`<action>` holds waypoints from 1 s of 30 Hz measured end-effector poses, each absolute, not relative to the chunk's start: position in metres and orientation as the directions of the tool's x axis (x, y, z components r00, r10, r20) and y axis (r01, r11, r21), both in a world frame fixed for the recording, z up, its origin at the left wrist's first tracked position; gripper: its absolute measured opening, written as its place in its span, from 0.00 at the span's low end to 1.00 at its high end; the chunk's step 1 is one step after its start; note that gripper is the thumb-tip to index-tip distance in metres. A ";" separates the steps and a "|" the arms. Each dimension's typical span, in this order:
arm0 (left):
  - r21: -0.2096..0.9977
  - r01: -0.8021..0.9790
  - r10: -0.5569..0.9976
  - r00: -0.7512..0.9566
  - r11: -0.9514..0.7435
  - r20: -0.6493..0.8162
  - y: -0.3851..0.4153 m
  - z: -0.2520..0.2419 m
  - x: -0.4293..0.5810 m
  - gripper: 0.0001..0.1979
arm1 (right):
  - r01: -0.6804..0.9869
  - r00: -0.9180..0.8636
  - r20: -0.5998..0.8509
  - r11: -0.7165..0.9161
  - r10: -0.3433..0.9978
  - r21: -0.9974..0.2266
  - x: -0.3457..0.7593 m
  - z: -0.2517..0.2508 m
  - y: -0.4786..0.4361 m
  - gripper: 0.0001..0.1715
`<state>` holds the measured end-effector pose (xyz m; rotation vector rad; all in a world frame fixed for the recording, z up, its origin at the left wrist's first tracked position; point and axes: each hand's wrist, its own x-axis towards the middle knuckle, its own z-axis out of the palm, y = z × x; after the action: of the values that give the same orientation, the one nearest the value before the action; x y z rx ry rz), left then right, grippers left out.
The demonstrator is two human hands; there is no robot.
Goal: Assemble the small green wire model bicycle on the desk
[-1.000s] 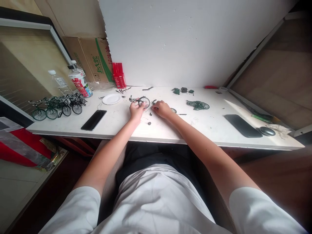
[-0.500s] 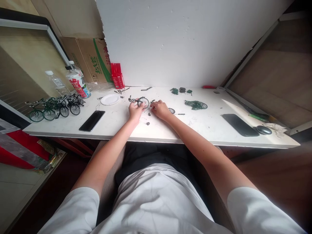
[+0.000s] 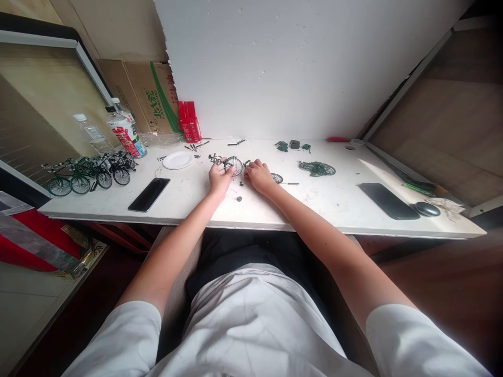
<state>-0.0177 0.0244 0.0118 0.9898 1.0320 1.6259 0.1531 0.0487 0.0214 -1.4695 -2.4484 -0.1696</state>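
Observation:
My left hand (image 3: 220, 180) is closed on a small model bicycle (image 3: 234, 165), its spoked wheel facing right, held just above the white table (image 3: 188, 204). Close to its right, my right hand (image 3: 258, 175) rests low over the table with its fingers pressed together; what is between the fingertips is too small to make out. A loose wheel (image 3: 277, 178) and a thin dark rod (image 3: 291, 184) lie beside my right hand. Between my hands and the table's front edge sits a small dark round part (image 3: 239, 199).
Several model bicycles (image 3: 79, 184), bottles (image 3: 124, 135), a phone (image 3: 149, 194) and a white plate (image 3: 178, 160) are on the left. Green frames (image 3: 317, 168) and green parts (image 3: 281, 146) lie right of centre. At the right are a dark phone (image 3: 387, 200) and a mouse (image 3: 427, 209).
The bicycle in my left hand has shifted slightly to the right and tilted a little. My right hand has moved slightly, its fingers drawn closer together.

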 end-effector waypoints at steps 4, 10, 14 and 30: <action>0.940 -0.244 0.957 -0.222 -0.240 0.187 0.027 0.008 -0.017 0.27 | 0.878 -0.466 0.300 0.477 0.833 0.038 0.151 0.021 0.046 0.21; 0.937 -0.231 0.953 -0.219 -0.260 0.211 0.029 0.004 -0.017 0.29 | 0.888 -0.457 0.306 0.449 0.835 0.101 0.150 0.019 0.044 0.25; 0.942 -0.226 0.957 -0.209 -0.249 0.203 0.025 0.007 -0.016 0.30 | 0.884 -0.455 0.344 0.462 0.821 0.067 0.154 0.024 0.042 0.23; 0.945 -0.225 0.970 -0.121 -0.236 0.213 0.015 0.013 -0.009 0.29 | 0.766 -0.381 0.609 0.606 0.696 -0.214 0.148 0.021 0.028 0.18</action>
<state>-0.0089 0.0149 0.0127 1.1413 0.9784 1.5501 0.1483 0.0276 0.0206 -1.1476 -2.1591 -0.1343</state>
